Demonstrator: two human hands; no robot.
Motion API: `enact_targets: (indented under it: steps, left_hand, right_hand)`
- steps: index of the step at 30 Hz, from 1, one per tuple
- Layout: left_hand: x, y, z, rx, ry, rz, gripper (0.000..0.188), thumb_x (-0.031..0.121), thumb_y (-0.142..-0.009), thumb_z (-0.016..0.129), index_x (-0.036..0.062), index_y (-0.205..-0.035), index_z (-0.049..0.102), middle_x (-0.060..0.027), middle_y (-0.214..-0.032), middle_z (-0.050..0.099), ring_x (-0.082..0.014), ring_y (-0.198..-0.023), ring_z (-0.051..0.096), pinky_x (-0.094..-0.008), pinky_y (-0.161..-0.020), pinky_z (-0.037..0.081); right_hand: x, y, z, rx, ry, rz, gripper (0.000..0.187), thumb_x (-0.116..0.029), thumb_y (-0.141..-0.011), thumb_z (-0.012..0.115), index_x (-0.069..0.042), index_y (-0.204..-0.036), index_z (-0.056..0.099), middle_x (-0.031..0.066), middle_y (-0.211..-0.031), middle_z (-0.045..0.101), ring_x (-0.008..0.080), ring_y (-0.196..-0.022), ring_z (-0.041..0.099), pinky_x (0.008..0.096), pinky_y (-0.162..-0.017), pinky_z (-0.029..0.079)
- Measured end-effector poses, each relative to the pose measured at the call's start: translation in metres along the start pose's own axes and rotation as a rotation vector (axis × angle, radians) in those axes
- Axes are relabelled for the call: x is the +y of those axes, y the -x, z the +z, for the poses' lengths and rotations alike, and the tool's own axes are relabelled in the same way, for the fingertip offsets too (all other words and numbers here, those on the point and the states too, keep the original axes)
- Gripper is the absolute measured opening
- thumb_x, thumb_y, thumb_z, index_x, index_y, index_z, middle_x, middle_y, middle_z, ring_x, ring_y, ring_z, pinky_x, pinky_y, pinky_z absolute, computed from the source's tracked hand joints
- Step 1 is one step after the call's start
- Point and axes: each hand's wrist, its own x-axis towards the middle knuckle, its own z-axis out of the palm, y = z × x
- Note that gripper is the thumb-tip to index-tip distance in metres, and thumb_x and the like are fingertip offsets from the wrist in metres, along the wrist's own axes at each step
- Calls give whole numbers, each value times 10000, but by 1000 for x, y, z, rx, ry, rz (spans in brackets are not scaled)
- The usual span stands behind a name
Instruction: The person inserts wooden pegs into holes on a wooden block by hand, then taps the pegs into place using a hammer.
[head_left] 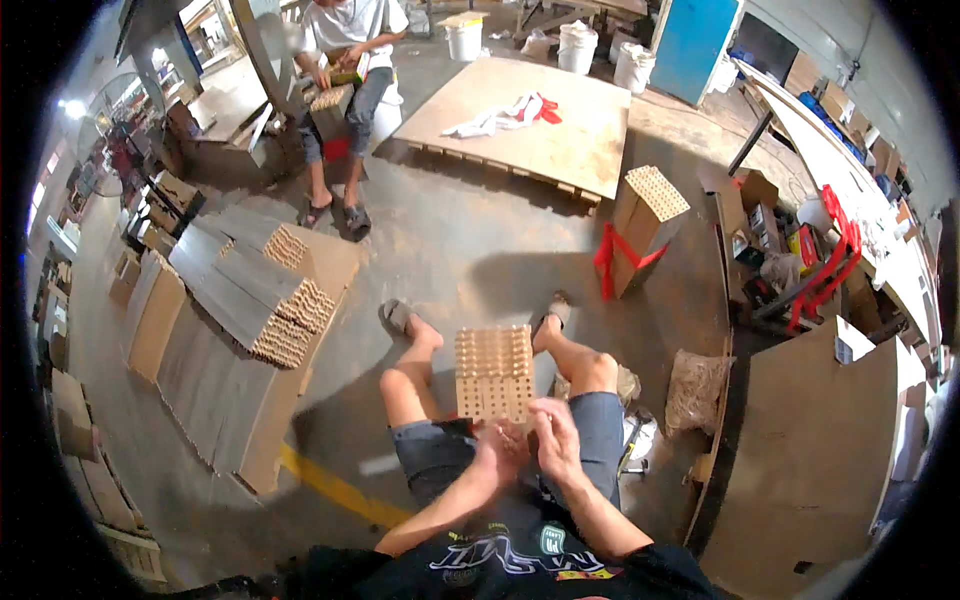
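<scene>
Between my knees stands a wooden block (494,388) with rows of small round holes across its near part. Light wooden pegs (494,347) seem to stick up in rows from its far part. My left hand (500,447) is at the block's near edge, fingers curled together; whatever they may hold is hidden. At the near right corner is my right hand (555,432), its thumb and fingers drawn together close to the holes. Anything in that pinch is too small to make out.
Stacked long grey boards with zigzag ends (295,325) lie on cardboard at left. A similar upright bundle (655,195) with a red strap stands ahead right. Beyond are a low wooden platform (520,95) and a seated person (350,60). A bag (697,390) and hammer (632,466) lie right.
</scene>
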Motion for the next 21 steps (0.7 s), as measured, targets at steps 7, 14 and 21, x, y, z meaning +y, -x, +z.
enact_targets:
  steps: [7, 14, 21]
  left_hand:
    - [33, 31, -2, 124, 43, 93, 289, 374, -1012, 593, 153, -830, 634, -11, -794, 658, -171, -694, 626, -305, -573, 484]
    - [44, 55, 1, 105, -40, 72, 281, 384, -1020, 595, 146, -875, 630, -18, -822, 643, -157, -701, 593, -281, -579, 454]
    - [39, 60, 2, 118, -88, 84, 339, 410, -1049, 524, 122, -911, 638, -32, -834, 632, -155, -699, 587, -270, -545, 431]
  right_hand:
    - [14, -31, -30, 49, -2, 310, 133, -123, -992, 656, -22, -1074, 684, -23, -827, 631, 58, -752, 563, 218, -683, 459]
    - [26, -42, -32, -50, 170, 354, 138, -126, -935, 750, -13, -1006, 714, 32, -876, 697, 93, -785, 636, 237, -717, 504]
    - [23, -78, -9, -157, 361, 121, 161, -124, -910, 746, -16, -1030, 747, 96, -908, 724, 180, -772, 672, 298, -726, 531]
